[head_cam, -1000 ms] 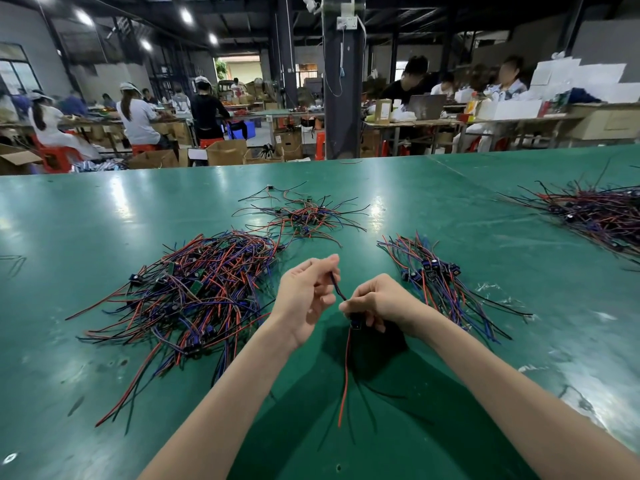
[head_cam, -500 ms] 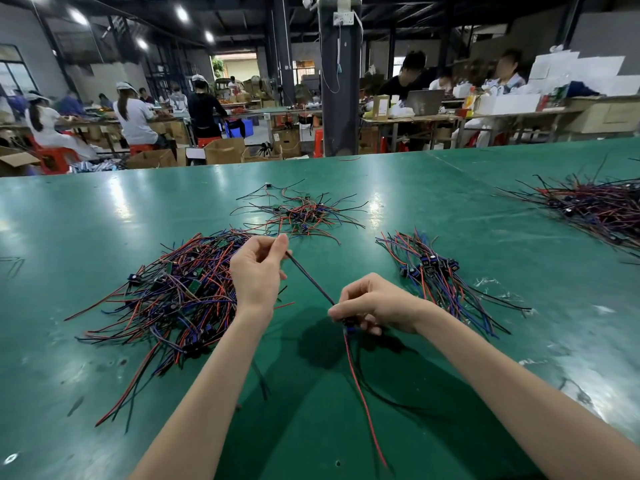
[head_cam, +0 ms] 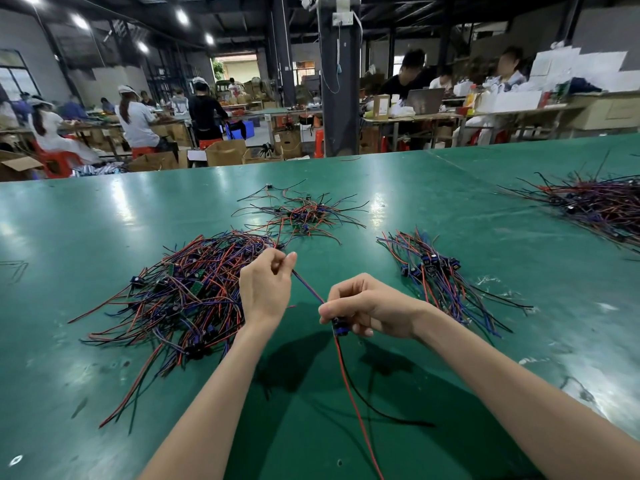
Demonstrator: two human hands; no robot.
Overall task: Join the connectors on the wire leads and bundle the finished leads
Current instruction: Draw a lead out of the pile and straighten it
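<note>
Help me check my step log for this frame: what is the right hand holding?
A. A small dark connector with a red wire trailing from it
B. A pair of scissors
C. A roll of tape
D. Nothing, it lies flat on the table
A: the right hand pinches a small connector with a red wire hanging from it toward the camera, while the left hand pinches the far end of a purple lead.

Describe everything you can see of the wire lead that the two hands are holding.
The wire lead has a small dark blue block in its middle, pinched by the right hand. A thin purple-blue strand runs taut up from it to the left hand, which pinches it. A red wire and a black wire trail down over the green table.
</note>
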